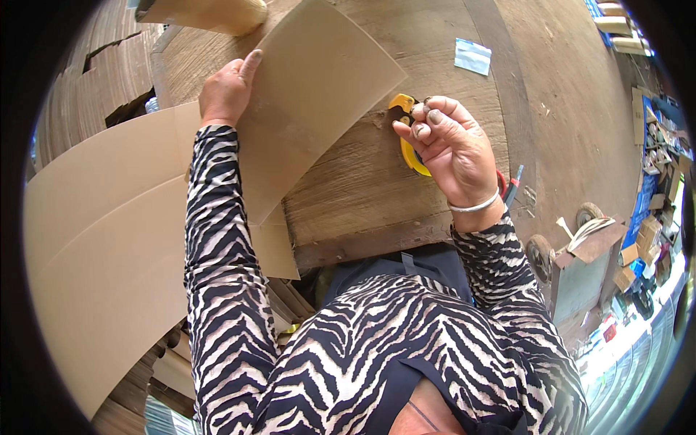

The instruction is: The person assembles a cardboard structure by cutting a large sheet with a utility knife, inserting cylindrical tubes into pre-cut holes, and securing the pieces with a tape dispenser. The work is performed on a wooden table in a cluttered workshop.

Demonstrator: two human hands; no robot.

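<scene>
My left hand point(227, 90) grips the left edge of a flat brown cardboard sheet point(319, 87), its thumb on top and the other fingers out of sight beneath. The sheet lies tilted over the wooden table point(348, 196). My right hand point(458, 148) is raised over the table, right of the sheet, fingertips drawn together in a pinch. Whether anything small is between them I cannot make out. Behind those fingers lies a yellow and black tool point(415, 156) with a rounded yellow part, partly hidden. Near my right wrist, a tool with red and dark handles point(512, 187) shows.
A larger cardboard sheet point(109, 225) spreads at the left, with cardboard stacks point(94, 94) behind it. A brown roll point(210, 13) stands at the far left of the table. A small pale blue-white packet point(473, 56) lies at the far right. A wheeled cart point(586, 275) stands at the right.
</scene>
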